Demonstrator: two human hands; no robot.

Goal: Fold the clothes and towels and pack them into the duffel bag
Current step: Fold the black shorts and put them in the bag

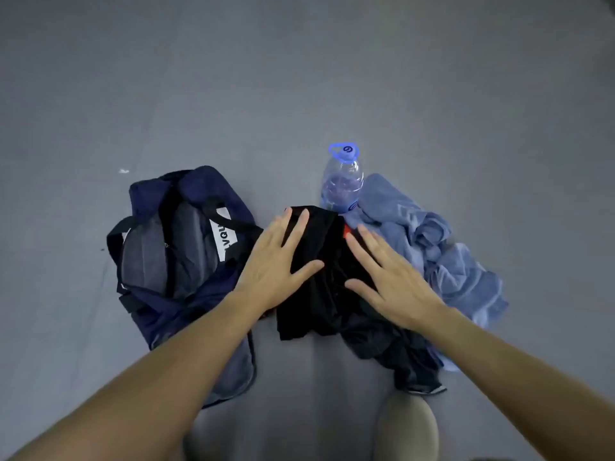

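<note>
Ok, black folded fabric garment (316, 294) sits mid-frame on the grey floor (299, 94), just right of the navy fabric duffel bag (149, 201).

Both hands are flat on it, palms down, fingers straight and spread, gripping nothing. Left hand (276, 264) covers the garment's left side up to the far left corner, thumb pointing right across the cloth. Right hand (396, 281) lies on the right side, fingertips next to a small red patch (346, 230) at the far right edge. Can't tell if that's a tag or a print.

Duffel bag lies unzipped, mouth facing up. Black webbing handles (229, 217) drape across the opening, and a white label with black letters (223, 239) is partly hidden under one. Grey fabric shows inside; can't tell if it's lining or a packed item. The left forearm crosses over the bag's near right corner.

Dark navy crumpled garment (399, 351) is unfolded and touches the black one's near right side, running under the right wrist. Light blue crumpled towel (449, 254) is heaped to the right of both, touching the navy garment.

Clear plastic water bottle with blue cap (342, 181) stands upright just beyond the black garment, against the towel's left edge.

Beige-clad knee (409, 427) is at the bottom edge.
</note>
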